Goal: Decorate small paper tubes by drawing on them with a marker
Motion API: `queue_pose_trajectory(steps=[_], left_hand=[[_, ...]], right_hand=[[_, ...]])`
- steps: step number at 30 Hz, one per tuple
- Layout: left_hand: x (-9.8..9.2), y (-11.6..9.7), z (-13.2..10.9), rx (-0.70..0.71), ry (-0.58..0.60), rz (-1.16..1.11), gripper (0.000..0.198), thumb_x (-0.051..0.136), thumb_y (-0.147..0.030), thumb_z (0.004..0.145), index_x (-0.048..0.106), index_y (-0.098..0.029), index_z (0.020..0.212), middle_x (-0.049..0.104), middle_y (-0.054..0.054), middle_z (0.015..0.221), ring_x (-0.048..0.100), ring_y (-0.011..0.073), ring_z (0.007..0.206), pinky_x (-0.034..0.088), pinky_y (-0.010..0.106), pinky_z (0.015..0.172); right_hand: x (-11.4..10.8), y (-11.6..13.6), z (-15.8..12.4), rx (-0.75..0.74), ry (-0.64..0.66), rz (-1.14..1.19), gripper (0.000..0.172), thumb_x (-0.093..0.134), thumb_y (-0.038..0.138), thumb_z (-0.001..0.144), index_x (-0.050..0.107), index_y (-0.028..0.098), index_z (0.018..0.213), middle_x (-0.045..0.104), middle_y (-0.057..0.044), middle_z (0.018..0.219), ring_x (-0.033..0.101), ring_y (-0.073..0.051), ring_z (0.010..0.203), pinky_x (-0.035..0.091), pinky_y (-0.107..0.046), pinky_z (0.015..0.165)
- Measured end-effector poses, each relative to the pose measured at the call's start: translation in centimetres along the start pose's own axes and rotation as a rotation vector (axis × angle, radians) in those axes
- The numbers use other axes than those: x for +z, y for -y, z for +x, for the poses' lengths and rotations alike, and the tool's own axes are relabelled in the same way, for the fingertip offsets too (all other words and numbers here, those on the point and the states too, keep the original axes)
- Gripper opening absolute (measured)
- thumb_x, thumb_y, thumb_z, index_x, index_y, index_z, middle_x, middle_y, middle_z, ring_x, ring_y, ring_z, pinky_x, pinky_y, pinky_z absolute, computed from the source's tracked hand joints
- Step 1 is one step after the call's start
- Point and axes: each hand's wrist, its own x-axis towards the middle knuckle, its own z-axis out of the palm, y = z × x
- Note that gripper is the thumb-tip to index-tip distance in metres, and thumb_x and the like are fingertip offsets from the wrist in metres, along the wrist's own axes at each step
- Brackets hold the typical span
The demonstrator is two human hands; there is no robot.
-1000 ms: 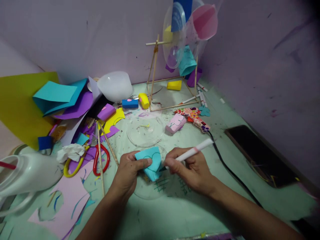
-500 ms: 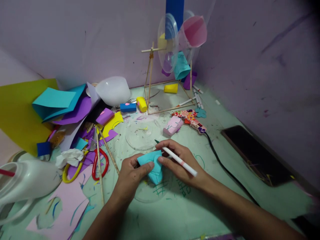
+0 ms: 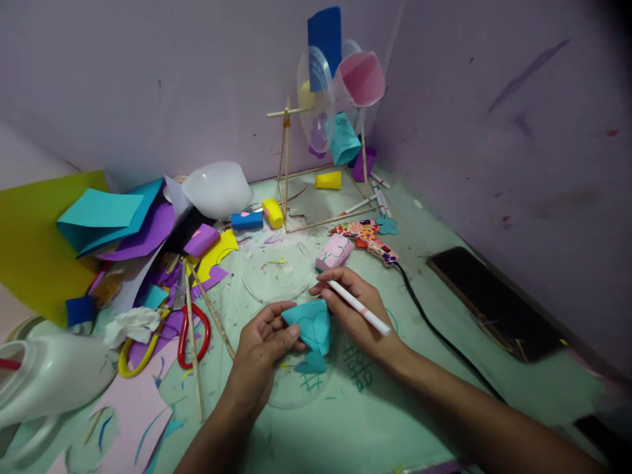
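Observation:
A turquoise paper cup shape [image 3: 315,322] with drawn dark lines is pinched at its left edge by my left hand [image 3: 269,336]. My right hand [image 3: 359,313] grips a white marker [image 3: 360,307] with a dark green tip, its fingers close to the cup's right edge. Just below the cup is a small teal paper cutout [image 3: 312,363], over a clear round plastic lid [image 3: 296,395]; whether it rests there or is in the air I cannot tell. Another clear lid [image 3: 276,270] lies beyond my hands. Green pen marks show on the table beside the near lid.
A stick frame [image 3: 284,158] with clear discs and coloured paper cups stands at the back. A flowered glue gun [image 3: 368,238] and a phone [image 3: 498,303] lie to the right. Scissors [image 3: 190,336], paper scraps [image 3: 133,408] and a white jug [image 3: 59,372] crowd the left.
The turquoise cup has turned and shifted slightly right in my left hand. The teal cutout now shows separately below it. My right fingers have moved off the cup's face, and the whole view has shifted slightly.

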Motion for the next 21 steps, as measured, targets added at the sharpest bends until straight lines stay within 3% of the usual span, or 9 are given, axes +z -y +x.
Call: queue_pose_trajectory(steps=[9, 12, 14, 17, 21], left_hand=[[0.6, -0.3, 0.1, 0.021, -0.117, 0.005, 0.032, 0.081, -0.018, 0.055, 0.066, -0.013, 0.083, 0.072, 0.003, 0.069, 0.063, 0.0122, 0.056, 0.051, 0.023, 0.059], [0.6, -0.2, 0.2, 0.035, -0.12, 0.0, 0.031, 0.082, -0.02, 0.055, 0.067, -0.013, 0.081, 0.07, 0.002, 0.065, 0.062, 0.012, 0.054, 0.049, 0.023, 0.058], [0.5, -0.2, 0.2, 0.044, -0.075, -0.014, 0.031, 0.082, -0.022, 0.058, 0.068, -0.014, 0.084, 0.071, 0.003, 0.069, 0.063, 0.0136, 0.06, 0.05, 0.024, 0.062], [0.5, -0.1, -0.1, 0.037, 0.098, -0.061, 0.041, 0.08, -0.027, 0.062, 0.068, -0.014, 0.099, 0.073, 0.009, 0.089, 0.066, 0.0208, 0.082, 0.05, 0.03, 0.075], [0.7, 0.1, -0.5, -0.084, 0.305, -0.146, 0.047, 0.079, -0.035, 0.065, 0.068, -0.015, 0.106, 0.071, 0.014, 0.099, 0.065, 0.0287, 0.094, 0.051, 0.039, 0.079]], right_hand=[[-0.6, 0.0, 0.2, -0.082, 0.08, -0.122, 0.019, 0.053, 0.021, 0.08, 0.056, 0.018, 0.099, 0.07, -0.01, 0.091, 0.064, -0.021, 0.081, 0.049, -0.036, 0.071], [-0.6, 0.2, 0.3, -0.061, 0.066, -0.066, 0.019, 0.056, 0.02, 0.077, 0.056, 0.018, 0.096, 0.07, -0.009, 0.09, 0.065, -0.021, 0.082, 0.049, -0.035, 0.072], [-0.5, 0.4, 0.2, -0.01, 0.035, 0.042, 0.021, 0.059, 0.021, 0.075, 0.056, 0.019, 0.095, 0.07, -0.007, 0.089, 0.066, -0.02, 0.081, 0.05, -0.034, 0.072], [-0.2, 0.8, 0.0, 0.069, -0.022, 0.195, 0.023, 0.062, 0.022, 0.072, 0.054, 0.02, 0.093, 0.071, -0.006, 0.088, 0.067, -0.019, 0.081, 0.051, -0.032, 0.071], [0.2, 1.4, -0.4, 0.061, -0.085, 0.255, 0.022, 0.062, 0.021, 0.071, 0.054, 0.022, 0.091, 0.072, -0.004, 0.088, 0.067, -0.018, 0.079, 0.052, -0.031, 0.07]])
